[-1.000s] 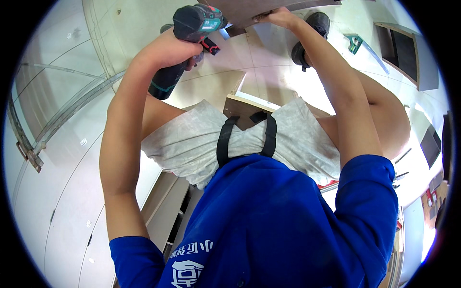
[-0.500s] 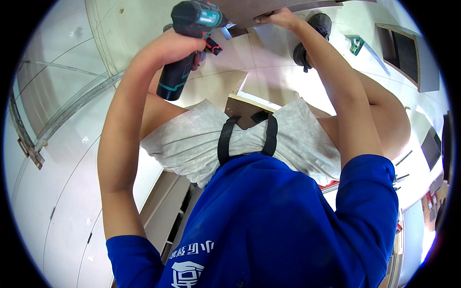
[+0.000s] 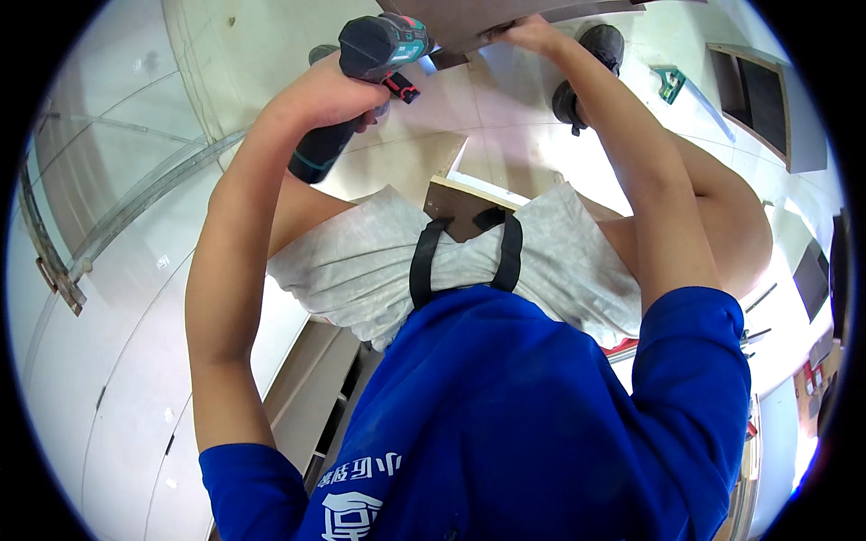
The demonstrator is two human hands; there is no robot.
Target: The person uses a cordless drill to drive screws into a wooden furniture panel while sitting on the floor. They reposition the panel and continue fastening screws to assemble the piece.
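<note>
Black drill (image 3: 383,47) within left fingers (image 3: 368,94), panel (image 3: 456,20) touching right fingers (image 3: 520,32)

And here the left hand (image 3: 341,94) wraps round the grip of a black-and-teal drill (image 3: 386,47), its nose aimed at a brown panel (image 3: 456,16); whether the tip touches, one can't tell! Over on the right, the right hand (image 3: 532,34) sits against that panel's near edge, fingers partly hidden. Just beyond the forearm, a dark shoe (image 3: 603,47) is planted on the pale floor (image 3: 514,108). Toward the floor's right edge lies a green-handled tool (image 3: 670,83), and farther right, an open-fronted box (image 3: 806,126)!
</note>
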